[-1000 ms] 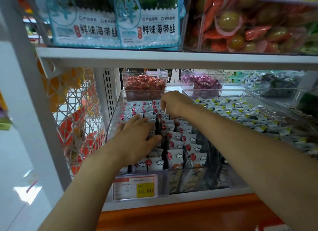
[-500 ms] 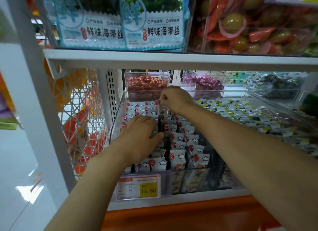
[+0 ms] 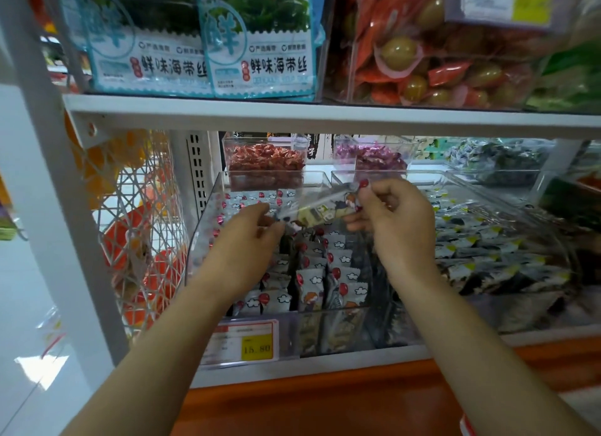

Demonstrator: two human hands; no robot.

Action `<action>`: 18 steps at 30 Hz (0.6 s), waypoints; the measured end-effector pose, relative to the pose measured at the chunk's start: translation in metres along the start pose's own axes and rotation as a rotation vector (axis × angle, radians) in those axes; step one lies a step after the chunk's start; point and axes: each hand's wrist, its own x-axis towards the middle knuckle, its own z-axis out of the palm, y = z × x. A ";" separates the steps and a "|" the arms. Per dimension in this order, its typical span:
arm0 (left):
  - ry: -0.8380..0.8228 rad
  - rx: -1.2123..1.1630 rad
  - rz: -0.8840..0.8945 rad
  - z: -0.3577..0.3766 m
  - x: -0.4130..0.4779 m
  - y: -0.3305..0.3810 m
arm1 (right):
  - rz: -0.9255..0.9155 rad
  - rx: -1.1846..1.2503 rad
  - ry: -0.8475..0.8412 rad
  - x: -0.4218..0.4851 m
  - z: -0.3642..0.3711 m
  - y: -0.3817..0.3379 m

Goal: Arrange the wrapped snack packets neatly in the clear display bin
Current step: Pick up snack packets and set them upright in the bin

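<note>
So just one white cartoon-printed wrapped snack packet (image 3: 320, 209) is held up, both grips pinching it, left hand (image 3: 247, 243) and right hand (image 3: 400, 227) an end each, just above the clear plastic display bin (image 3: 203, 237) with roughly three packet rows (image 3: 338, 273).

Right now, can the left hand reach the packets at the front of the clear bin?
Probably yes. The clear bin is open on top, and the front packets sit uncovered just below the left hand. That hand pinches a lifted packet, though, so it must let go first.
</note>
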 end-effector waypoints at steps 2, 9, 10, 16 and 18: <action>-0.014 -0.098 -0.011 -0.001 -0.002 0.002 | 0.061 0.085 -0.048 -0.006 -0.004 -0.002; -0.012 -0.618 -0.189 -0.002 -0.002 0.002 | 0.206 0.305 -0.156 -0.003 -0.021 -0.001; -0.019 -0.707 -0.220 -0.003 -0.001 0.002 | 0.236 0.344 -0.171 -0.002 -0.023 0.000; 0.020 -0.961 -0.314 -0.002 -0.001 0.006 | 0.370 0.533 -0.198 0.003 -0.029 0.003; 0.046 -0.943 -0.304 0.000 -0.002 0.008 | 0.381 0.577 -0.204 0.004 -0.029 0.003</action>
